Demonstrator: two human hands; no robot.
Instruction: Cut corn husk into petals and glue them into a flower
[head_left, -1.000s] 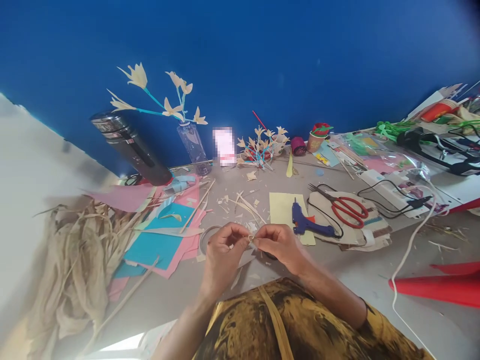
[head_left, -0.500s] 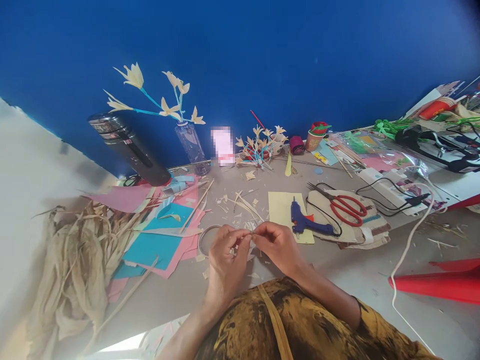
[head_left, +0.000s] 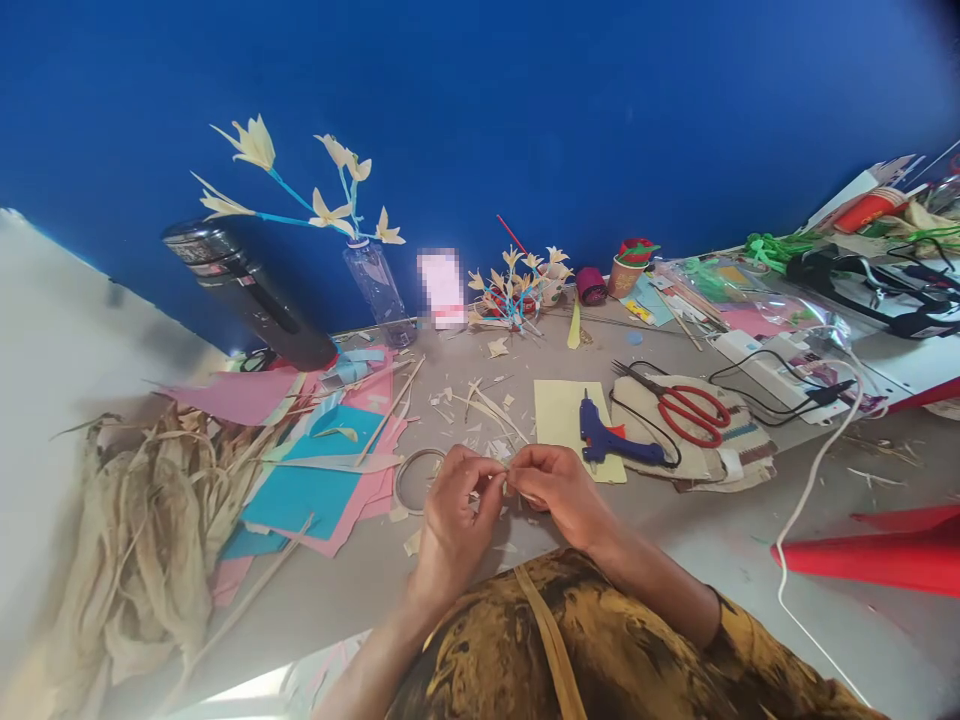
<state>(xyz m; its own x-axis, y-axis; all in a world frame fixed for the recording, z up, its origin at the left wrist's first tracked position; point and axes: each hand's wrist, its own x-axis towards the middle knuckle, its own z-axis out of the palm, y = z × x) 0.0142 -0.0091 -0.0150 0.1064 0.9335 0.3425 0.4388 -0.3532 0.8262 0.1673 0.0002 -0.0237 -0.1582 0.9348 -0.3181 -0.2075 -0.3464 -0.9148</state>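
My left hand (head_left: 452, 517) and my right hand (head_left: 559, 489) meet just above the table near its front edge. Both pinch one small pale husk piece (head_left: 505, 484) between thumb and fingertips. Pale husk scraps (head_left: 480, 412) lie scattered on the table just beyond my hands. A ring of tape (head_left: 415, 474) lies flat by my left hand. A blue glue gun (head_left: 611, 441) rests on a yellow sheet (head_left: 559, 415) just right of my right hand.
Red scissors (head_left: 686, 408) lie on a cloth pad at right. Dried husks (head_left: 142, 520) pile at left beside pink and blue paper (head_left: 315, 480). A bottle with husk flowers (head_left: 375, 285) and a dark flask (head_left: 247, 300) stand at the blue wall. A white cable (head_left: 814, 480) crosses right.
Both hands have stayed pinched together on the small piece, with only slight finger shifts. The view has tilted a little.
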